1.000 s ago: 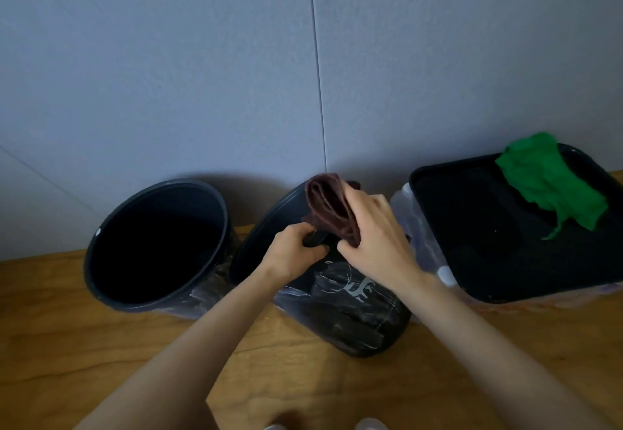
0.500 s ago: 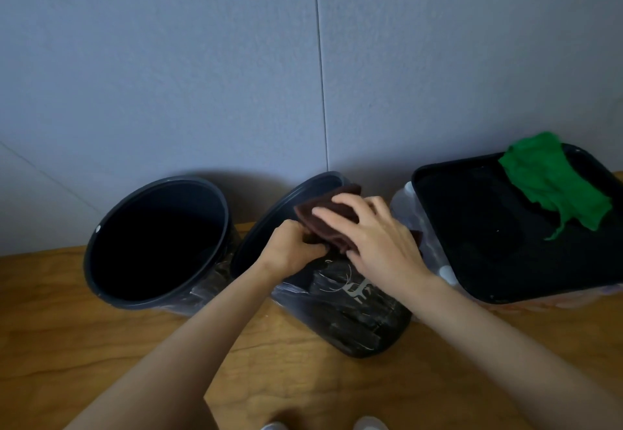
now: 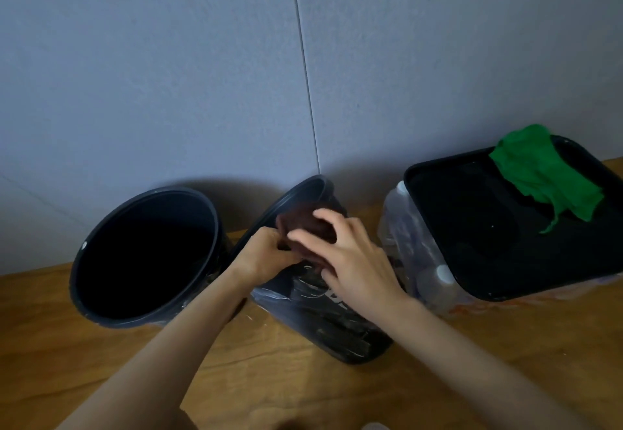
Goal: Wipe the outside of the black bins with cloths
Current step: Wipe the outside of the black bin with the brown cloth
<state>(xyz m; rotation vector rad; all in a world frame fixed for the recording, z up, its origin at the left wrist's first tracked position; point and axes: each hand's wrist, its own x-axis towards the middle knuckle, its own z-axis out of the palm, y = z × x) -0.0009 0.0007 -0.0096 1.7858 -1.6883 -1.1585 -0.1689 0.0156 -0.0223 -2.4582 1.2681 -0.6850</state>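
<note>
Hands close together: left hand (image 3: 266,256) grips the tilted bin (image 3: 337,321) at its rim, right hand (image 3: 354,261) presses the brown cloth (image 3: 303,224) flat beneath its palm; hold steady, overlap strokes.

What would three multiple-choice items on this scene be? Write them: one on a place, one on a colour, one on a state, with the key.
1. The green cloth lies: A in the left round bin; B on the rectangular black bin; C on the floor.
2. The cloth under the right hand is: A brown; B white; C yellow.
3. The middle bin is: A upright; B upside down; C tilted.
Key: B, it drapes over that bin's top; A, dark brown shows between the fingers; C, its mouth leans away from the person.
</note>
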